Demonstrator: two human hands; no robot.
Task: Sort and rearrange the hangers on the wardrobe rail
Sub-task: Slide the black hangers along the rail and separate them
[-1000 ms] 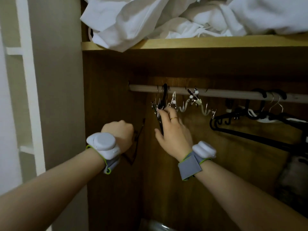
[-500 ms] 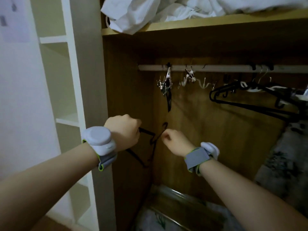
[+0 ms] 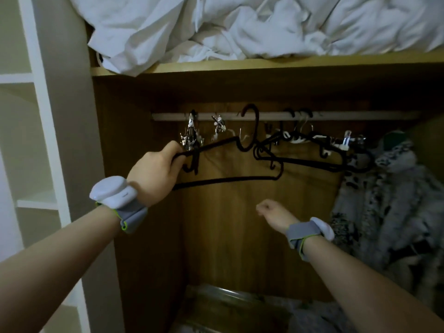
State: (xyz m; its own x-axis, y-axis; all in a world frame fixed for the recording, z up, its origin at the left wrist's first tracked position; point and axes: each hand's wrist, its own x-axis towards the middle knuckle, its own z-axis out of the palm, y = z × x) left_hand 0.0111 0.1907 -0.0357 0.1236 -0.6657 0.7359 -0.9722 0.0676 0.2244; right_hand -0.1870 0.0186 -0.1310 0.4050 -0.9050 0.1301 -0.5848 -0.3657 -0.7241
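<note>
Black velvet hanger (image 3: 223, 162) held up by its left end in the left hand (image 3: 153, 173), fingers curled tight round the thin arm. Hook at the top lifted right up to the pale round wardrobe rail (image 3: 336, 115); cannot tell if hooked over or just in front. Bottom bar hanging level, apart from the brown back wall.

Right hand (image 3: 272, 213) lower down in the middle, loosely curled, holding nothing, well apart from the hanger.

Small shiny metal clip hangers (image 3: 191, 134) on the rail's left part, just behind the held hanger's left arm. Bunch of more black hangers (image 3: 312, 150) on the rail to the right, their left tips very near the held hanger's hook. Fluffy grey and black spotted clothes (image 3: 384, 200) at the far right.

White and grey bands (image 3: 115, 195) on both wrists, with green trim. No words or labels to read anywhere.

Crumpled white bedding (image 3: 240, 27) piled on the yellow wooden shelf (image 3: 264, 64) above, spilling over its front edge at the left. Open rail between the clips and the black bunch, where the hook is. Dark open space below both hands, down to something shiny on the floor, too dim to tell.
</note>
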